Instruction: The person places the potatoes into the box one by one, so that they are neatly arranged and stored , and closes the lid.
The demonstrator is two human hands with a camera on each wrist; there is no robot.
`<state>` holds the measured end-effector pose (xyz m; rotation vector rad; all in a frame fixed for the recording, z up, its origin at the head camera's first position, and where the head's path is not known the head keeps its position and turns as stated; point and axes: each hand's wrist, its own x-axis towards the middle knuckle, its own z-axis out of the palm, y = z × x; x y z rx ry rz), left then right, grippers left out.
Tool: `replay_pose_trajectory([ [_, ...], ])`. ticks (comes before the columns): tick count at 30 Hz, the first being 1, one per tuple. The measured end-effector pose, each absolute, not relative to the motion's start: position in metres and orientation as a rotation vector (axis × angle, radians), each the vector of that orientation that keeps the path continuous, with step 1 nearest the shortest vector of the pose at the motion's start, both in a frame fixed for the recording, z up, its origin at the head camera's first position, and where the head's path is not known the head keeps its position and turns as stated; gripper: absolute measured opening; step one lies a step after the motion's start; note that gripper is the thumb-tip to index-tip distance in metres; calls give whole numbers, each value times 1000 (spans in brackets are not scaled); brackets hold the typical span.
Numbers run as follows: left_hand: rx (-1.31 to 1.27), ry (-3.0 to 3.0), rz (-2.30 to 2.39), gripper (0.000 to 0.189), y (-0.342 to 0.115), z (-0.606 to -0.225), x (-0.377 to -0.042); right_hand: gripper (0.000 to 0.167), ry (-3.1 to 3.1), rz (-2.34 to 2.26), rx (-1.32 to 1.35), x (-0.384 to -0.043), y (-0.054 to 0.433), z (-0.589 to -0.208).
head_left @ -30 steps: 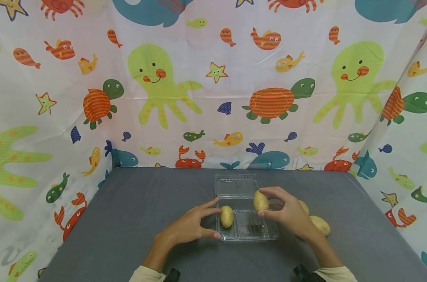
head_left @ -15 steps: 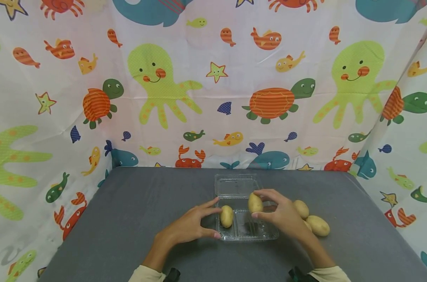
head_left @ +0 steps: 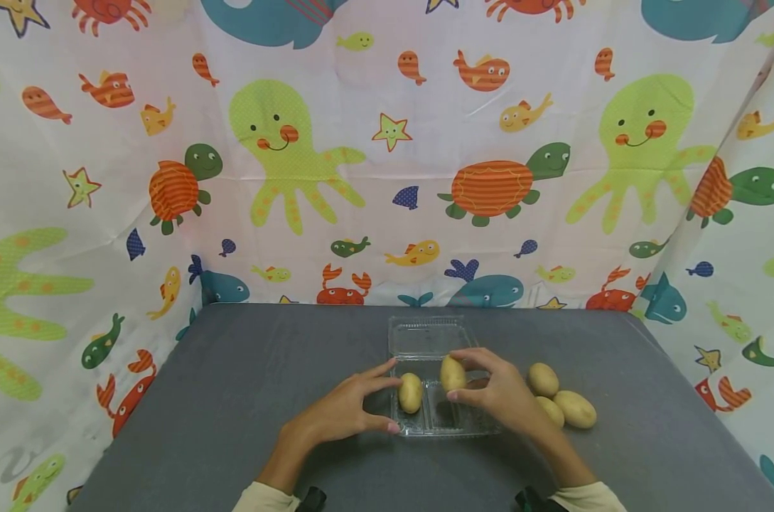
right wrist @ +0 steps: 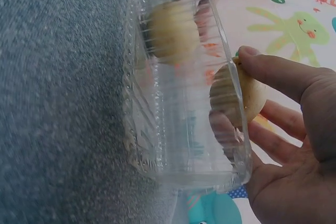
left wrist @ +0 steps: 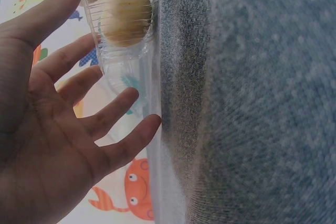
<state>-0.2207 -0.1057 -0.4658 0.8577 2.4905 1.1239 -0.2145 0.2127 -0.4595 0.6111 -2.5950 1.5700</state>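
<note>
A clear plastic clamshell container (head_left: 470,427) lies on the grey table with its lid (head_left: 428,338) folded back. One potato (head_left: 410,393) sits in its left part, also visible through the wall in the left wrist view. My left hand (head_left: 343,409) is at the container's left side, fingers spread and fairly straight, fingertips at the rim. Between thumb and fingers, my right hand (head_left: 504,391) pinches another potato (head_left: 453,374) upright over the container's right part. In the right wrist view this potato (right wrist: 252,95) is at rim height, partly behind the clear wall.
Three loose potatoes lie together right of the container: a rear one (head_left: 543,380), a larger one (head_left: 576,410) and one partly covered by the right forearm (head_left: 551,410). A printed curtain (head_left: 387,213) with sea animals stands behind the grey table (head_left: 284,355).
My right hand has moved left with its potato, from the container's right part towards the middle. The loose potatoes are now less covered by the arm. My left hand has stayed put.
</note>
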Motion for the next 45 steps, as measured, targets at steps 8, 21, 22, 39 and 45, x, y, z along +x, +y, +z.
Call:
replay_pose_trajectory([
  [8, 869, 2493, 1132, 75, -106, -466, -220, 68, -2663, 1563, 581, -212, 206, -461],
  [21, 868, 2508, 1113, 75, -106, -467, -221, 67, -2710, 1485, 586, -215, 194, -465],
  [22, 869, 2509, 1110, 75, -106, -467, -221, 67, -2715, 1463, 578, -215, 193, -465],
  [39, 871, 2508, 1104, 75, -105, -467, -221, 66, -2777, 1383, 542, -216, 185, -466],
  [45, 863, 2505, 1091, 74, -106, -466, -221, 65, -2783, 1358, 586, -216, 183, -468],
])
